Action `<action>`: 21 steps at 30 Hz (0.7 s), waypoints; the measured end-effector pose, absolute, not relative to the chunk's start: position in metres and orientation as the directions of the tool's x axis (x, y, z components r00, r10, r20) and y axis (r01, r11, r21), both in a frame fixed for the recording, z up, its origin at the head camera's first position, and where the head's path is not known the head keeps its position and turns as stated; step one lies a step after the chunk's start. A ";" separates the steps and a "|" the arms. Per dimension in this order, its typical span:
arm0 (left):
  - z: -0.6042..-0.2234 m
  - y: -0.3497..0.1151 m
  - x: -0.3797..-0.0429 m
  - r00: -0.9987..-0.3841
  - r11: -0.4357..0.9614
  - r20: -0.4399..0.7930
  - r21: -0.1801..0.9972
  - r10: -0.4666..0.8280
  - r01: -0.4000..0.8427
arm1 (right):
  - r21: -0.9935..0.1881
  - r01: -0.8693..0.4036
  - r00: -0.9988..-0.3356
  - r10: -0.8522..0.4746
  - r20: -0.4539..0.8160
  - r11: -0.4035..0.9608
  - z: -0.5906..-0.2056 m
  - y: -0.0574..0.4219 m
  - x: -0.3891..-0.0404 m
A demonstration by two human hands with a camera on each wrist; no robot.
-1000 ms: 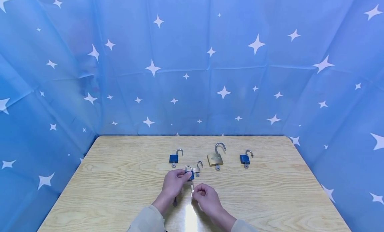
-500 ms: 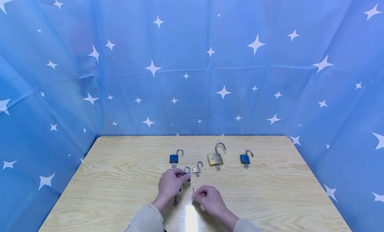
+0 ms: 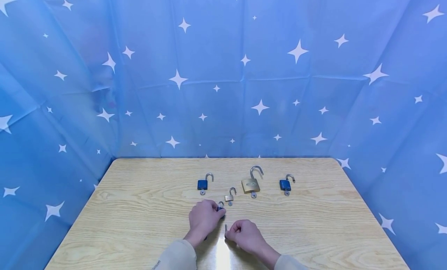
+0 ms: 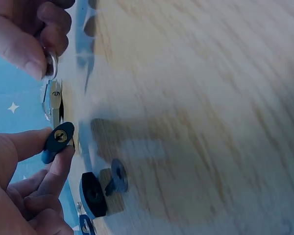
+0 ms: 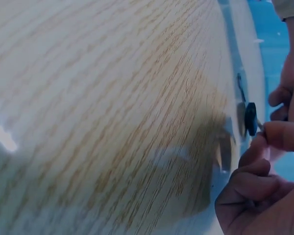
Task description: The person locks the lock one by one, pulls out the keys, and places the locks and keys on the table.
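Observation:
My left hand (image 3: 204,217) pinches a small blue padlock (image 4: 58,140) between thumb and fingers. Its shackle is down in the body, and the brass keyhole faces the left wrist camera. Just to the right and nearer the body, my right hand (image 3: 246,236) pinches a slim key (image 3: 226,228) between thumb and forefinger, blade up and apart from the padlock. The left wrist view shows the key's round end at the right fingertips. Below the left hand there, another blue padlock (image 4: 92,195) lies on the table with a key (image 4: 119,175) in it.
Farther back on the wood-grain table (image 3: 139,208) lie a blue padlock (image 3: 202,184), a small brass padlock (image 3: 228,198), a large brass padlock (image 3: 250,185) and another blue padlock (image 3: 285,185). All have raised shackles and keys inserted. A starry blue curtain (image 3: 223,95) hangs behind.
The left hand has shifted left, then back right and nearer the body with the padlock. The right hand has drawn the key slightly nearer the body. Both holds are kept.

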State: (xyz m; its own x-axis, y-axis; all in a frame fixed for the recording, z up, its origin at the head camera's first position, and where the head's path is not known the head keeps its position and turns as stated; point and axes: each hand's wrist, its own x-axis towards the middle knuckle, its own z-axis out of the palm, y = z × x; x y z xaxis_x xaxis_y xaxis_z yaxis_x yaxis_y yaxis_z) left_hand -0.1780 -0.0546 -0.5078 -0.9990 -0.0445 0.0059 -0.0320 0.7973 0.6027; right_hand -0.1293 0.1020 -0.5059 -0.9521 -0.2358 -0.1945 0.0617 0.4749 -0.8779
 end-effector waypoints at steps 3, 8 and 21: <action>-0.510 -0.053 -0.178 -0.999 0.810 0.019 0.587 -0.037 -0.019 | -0.876 0.057 -0.951 -0.241 -0.194 0.480 -0.505 0.102 -0.129; -0.512 -0.051 -0.179 -0.999 0.818 0.011 0.575 -0.037 -0.024 | -0.876 0.066 -0.947 -0.246 -0.206 0.478 -0.503 0.102 -0.129; -0.514 -0.050 -0.180 -0.999 0.864 0.028 0.503 -0.020 -0.003 | -0.860 0.030 -0.954 -0.243 -0.177 0.509 -0.504 0.100 -0.131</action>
